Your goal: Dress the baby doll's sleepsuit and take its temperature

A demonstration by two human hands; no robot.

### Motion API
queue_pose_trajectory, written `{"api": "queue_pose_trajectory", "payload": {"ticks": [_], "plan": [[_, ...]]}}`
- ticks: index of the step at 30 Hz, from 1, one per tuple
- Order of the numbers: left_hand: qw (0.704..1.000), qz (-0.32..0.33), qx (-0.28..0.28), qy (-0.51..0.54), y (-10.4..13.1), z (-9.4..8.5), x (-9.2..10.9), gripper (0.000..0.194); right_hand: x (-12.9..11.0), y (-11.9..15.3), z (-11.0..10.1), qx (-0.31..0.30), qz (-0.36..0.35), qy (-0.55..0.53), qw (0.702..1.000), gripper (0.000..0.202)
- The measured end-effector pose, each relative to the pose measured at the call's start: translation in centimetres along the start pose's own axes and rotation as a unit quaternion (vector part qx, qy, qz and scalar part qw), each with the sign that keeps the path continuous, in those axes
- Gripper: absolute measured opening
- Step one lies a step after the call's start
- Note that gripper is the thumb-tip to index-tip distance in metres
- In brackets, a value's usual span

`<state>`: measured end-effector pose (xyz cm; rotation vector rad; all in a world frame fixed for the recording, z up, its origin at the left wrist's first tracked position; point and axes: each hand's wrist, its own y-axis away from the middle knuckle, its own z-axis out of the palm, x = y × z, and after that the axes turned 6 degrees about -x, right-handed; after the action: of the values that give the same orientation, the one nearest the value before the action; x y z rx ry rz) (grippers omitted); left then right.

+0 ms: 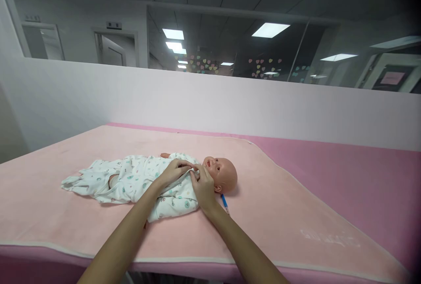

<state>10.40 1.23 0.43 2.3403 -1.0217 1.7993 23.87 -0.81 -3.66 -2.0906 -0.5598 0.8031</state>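
A baby doll (227, 173) lies on its back, its bald head toward the right. It wears a white romper (138, 179) with a small green print; the legs of the garment stretch out to the left. My left hand (174, 171) rests on the doll's chest, its fingers pinching the romper's edge near the neck. Close beside it, just below the doll's chin, my right hand (203, 185) pinches the same collar edge. The fingertips of both hands nearly meet; whatever fastener lies between them is too small to make out.
A peach blanket (272, 214) covers much of the pink padded table (345, 174). Near the doll's head lies a blue pen-like item (224, 200), partly behind my right wrist. A low white wall (210, 104) with glass above it stands behind the table.
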Motion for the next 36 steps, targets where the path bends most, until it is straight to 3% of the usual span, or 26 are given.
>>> {"api": "queue_pose_trajectory", "payload": {"ticks": [5, 16, 28, 36], "plan": [[1.0, -0.003, -0.025, -0.001, 0.11, -0.19, 0.1, 0.024, 0.1, -0.08, -0.06, -0.012, 0.001, 0.033, 0.999, 0.014], [0.999, 0.003, -0.003, -0.038, 0.08, -0.19, -0.07, 0.024, 0.62, 0.23, 0.35, -0.014, -0.046, 0.073, 0.996, 0.022], [0.999, 0.019, -0.04, 0.012, 0.19, -0.1, 0.16, 0.025, 0.48, 0.09, 0.15, -0.023, -0.056, 0.057, 0.997, 0.027], [1.0, -0.002, -0.01, -0.009, 0.21, -0.38, 0.19, 0.024, 0.46, 0.07, 0.12, -0.022, -0.063, 0.057, 0.996, 0.027]]}}
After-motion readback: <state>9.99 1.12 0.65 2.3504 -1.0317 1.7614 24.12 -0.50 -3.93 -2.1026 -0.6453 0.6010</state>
